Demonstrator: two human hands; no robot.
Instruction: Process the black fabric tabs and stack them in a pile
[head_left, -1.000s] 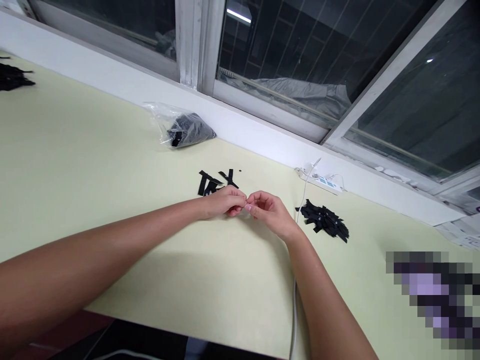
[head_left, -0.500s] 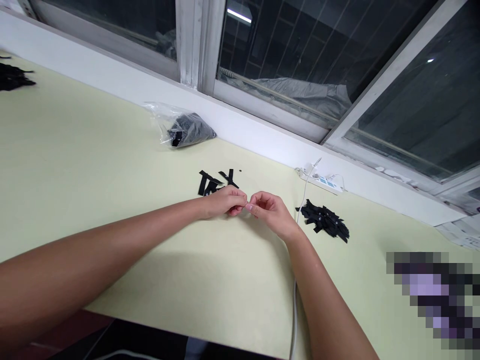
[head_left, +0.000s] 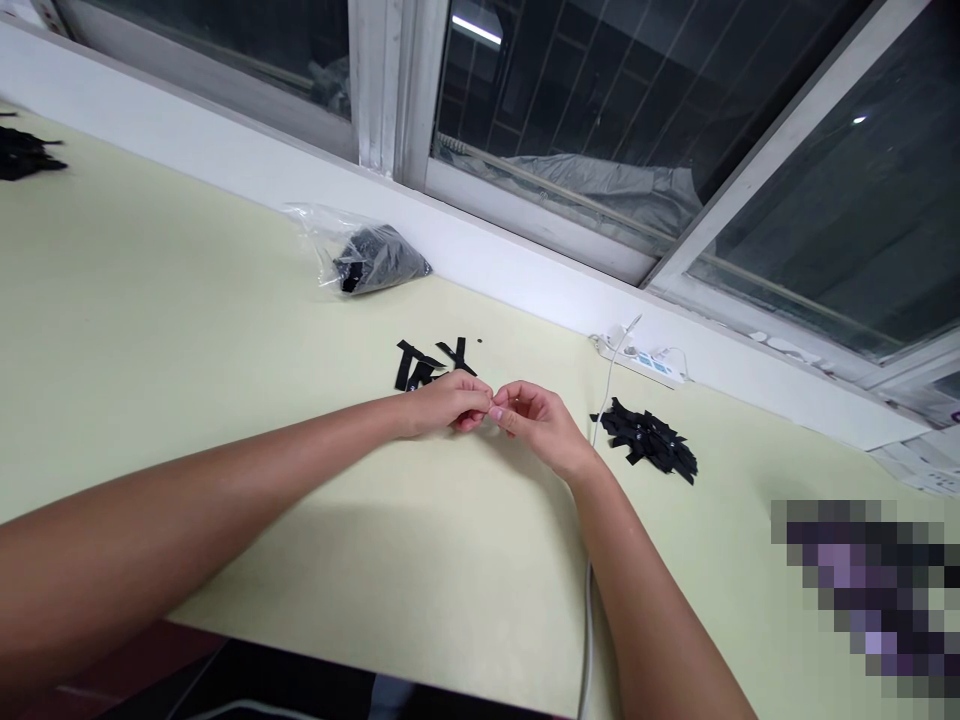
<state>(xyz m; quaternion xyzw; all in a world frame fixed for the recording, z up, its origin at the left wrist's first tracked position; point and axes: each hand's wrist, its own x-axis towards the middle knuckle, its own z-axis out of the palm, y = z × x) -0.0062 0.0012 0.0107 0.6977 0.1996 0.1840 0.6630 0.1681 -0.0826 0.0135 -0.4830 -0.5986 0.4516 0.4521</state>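
My left hand (head_left: 453, 402) and my right hand (head_left: 538, 424) meet fingertip to fingertip over the pale yellow table (head_left: 420, 560). Both are pinched closed, and whatever lies between the fingers is too small or too hidden to name. Just behind my left hand lie several short black strips (head_left: 414, 366), partly covered by that hand. A bigger heap of black strips (head_left: 651, 440) rests to the right of my right wrist.
A clear plastic bag (head_left: 379, 260) with black pieces inside leans near the white ledge. A power strip (head_left: 649, 366) sits by the wall, and a white cable (head_left: 589, 620) runs beside my right forearm. More black pieces (head_left: 28, 155) lie far left. A pixelated patch covers the right edge.
Almost nothing differs. Both hands keep their pinch in the same place, with only a slight shift of the fingers and of the view.
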